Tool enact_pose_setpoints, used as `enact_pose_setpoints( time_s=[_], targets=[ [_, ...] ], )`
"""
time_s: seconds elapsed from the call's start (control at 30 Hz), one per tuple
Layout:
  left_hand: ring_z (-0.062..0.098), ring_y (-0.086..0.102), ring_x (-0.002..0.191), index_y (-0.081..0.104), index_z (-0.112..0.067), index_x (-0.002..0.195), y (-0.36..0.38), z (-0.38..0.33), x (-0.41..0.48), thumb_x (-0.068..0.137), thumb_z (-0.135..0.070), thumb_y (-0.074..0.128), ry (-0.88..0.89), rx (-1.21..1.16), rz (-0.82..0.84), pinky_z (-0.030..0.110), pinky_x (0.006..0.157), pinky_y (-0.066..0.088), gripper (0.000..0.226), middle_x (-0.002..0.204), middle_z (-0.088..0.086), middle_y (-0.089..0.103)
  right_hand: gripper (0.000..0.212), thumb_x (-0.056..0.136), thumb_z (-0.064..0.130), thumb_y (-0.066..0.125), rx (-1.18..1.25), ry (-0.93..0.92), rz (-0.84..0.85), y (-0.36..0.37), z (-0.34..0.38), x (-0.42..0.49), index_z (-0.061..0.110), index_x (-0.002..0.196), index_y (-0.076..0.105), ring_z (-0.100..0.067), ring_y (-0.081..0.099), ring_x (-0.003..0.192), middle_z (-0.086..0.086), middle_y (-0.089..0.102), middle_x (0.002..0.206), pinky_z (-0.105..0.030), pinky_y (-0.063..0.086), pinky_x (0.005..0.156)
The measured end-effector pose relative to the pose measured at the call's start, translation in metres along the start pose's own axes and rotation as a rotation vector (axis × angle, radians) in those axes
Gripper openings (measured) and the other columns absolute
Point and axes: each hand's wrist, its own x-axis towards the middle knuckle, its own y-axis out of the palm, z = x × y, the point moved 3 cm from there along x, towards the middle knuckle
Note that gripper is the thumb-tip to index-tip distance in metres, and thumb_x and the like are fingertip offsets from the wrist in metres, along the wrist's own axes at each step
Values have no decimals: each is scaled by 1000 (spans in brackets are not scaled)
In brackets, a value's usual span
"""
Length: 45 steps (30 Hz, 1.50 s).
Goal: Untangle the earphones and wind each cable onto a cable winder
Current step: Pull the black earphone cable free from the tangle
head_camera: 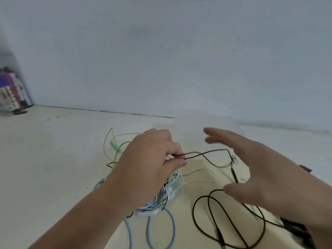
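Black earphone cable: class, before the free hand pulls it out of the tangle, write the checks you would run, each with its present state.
1. Left hand has a grip on the black earphone cable: ok, pinched at thumb and forefinger.
2. Right hand free to take it: ok, open, holding nothing.
3. Black cable clear of the tangle: not ok, strands run into it.
4. Green cable lying apart: not ok, it passes behind the left hand.
5. Cable winder within reach: cannot tell, none recognisable.
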Motion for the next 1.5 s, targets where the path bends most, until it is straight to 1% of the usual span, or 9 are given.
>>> enact_pose_setpoints(
  time_s=[0.13,0.23,0.6,0.77,0.93,1.13,1.33,1.43,1.5],
  targets=[
    [6,45,84,77,-33,89,5,-4,0,87,-38,70,26,28,-3,27,76,37,8,76,-10,50,73,66,96,41,86,-161,-71,13,18,0,59,128,47,-2,53,126,35,62,118,-31,33,110],
    [7,44,82,78,-34,91,10,-8,-2,87,-34,70,64,7,25,28,73,36,8,74,-10,47,65,68,82,40,-41,-106,-171,26,24,-8,52,124,52,17,56,97,40,60,104,-4,37,83],
    [3,51,87,73,-39,95,11,-8,-5,83,-42,71,61,-58,-10,19,71,40,13,87,-14,51,31,88,50,55,91,-75,-201,25,23,-6,26,69,63,-5,53,61,20,59,67,-14,38,60],
    [-9,44,116,49,-52,130,0,-2,-6,69,-26,87,21,-140,-60,5,89,39,76,115,-28,39,29,92,33,57,368,-8,-258,20,19,-5,19,66,60,-21,59,62,0,63,59,-38,47,69],
    [-3,55,91,57,-41,97,0,9,-4,71,-32,84,-154,-121,-141,15,74,47,39,98,-20,54,30,87,40,60,557,-16,-323,19,16,-4,15,72,64,-35,66,82,-2,70,72,-54,53,89],
    [-2,59,62,69,-36,87,8,7,-4,77,-64,64,-259,-179,6,17,57,44,31,74,-16,63,21,82,33,66,873,-189,-185,22,25,-4,18,67,67,-36,70,94,-19,73,90,-45,56,87],
    [-6,60,100,68,-44,88,8,8,-5,75,-60,70,-288,-224,63,28,87,50,20,103,-21,63,21,71,28,67,1029,-181,-206,16,29,-6,10,63,59,-36,70,79,-18,70,94,-36,58,73],
    [-16,57,71,65,-47,95,7,4,-6,71,-55,71,-328,-255,142,12,65,40,26,103,-26,60,16,70,15,70,1016,-138,-251,13,32,-8,14,57,60,-33,70,68,-14,72,92,-34,57,66],
    [-1,46,37,66,-40,97,7,0,-7,80,-44,70,-332,-297,197,11,44,29,18,68,-16,60,21,76,12,67,1009,-120,-260,13,33,-8,15,56,61,-32,69,66,-15,72,93,-35,57,65]
  ],
)
